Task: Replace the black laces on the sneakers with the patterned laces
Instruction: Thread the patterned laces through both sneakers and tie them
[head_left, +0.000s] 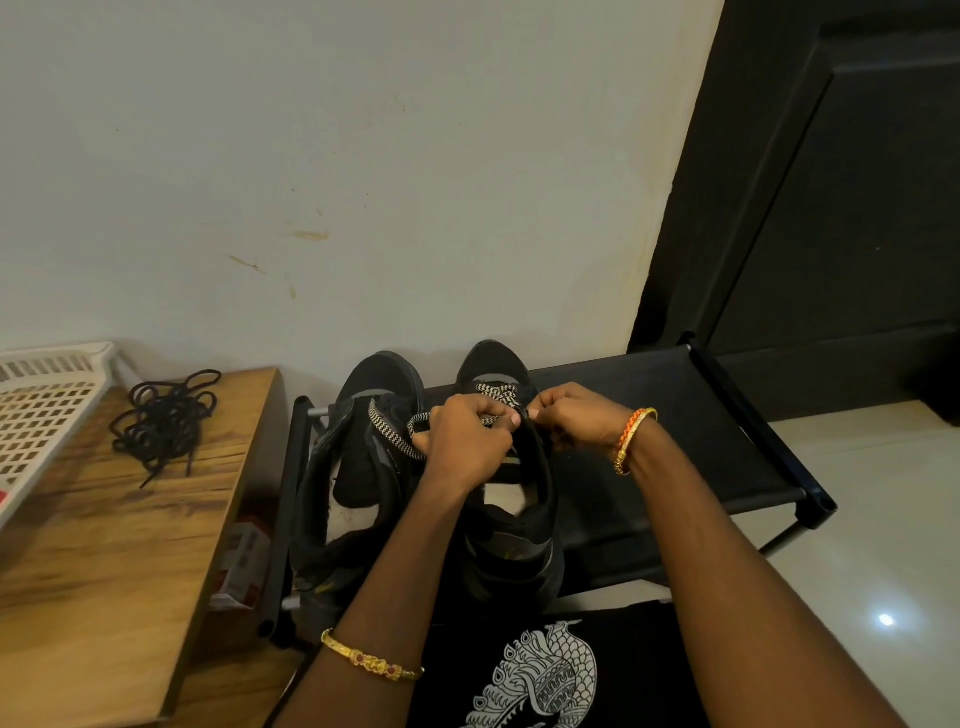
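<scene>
head view: my left hand (467, 441) curls round the black-and-white patterned lace (496, 396) over the right sneaker (511, 519); my right hand (571, 418) pinches that lace at the shoe's collar. the left sneaker (363, 467) sits at nine o'clock of it (both on the black rack (727, 441)). the removed black laces (166, 421) lie tangled on the wooden table (104, 545), beside a white basket (47, 405).

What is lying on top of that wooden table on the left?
On the table lies a tangled heap of black laces and, at the far left, a white slotted tray. Whatever is under the tray is covered, and its left part runs out of view.
</scene>
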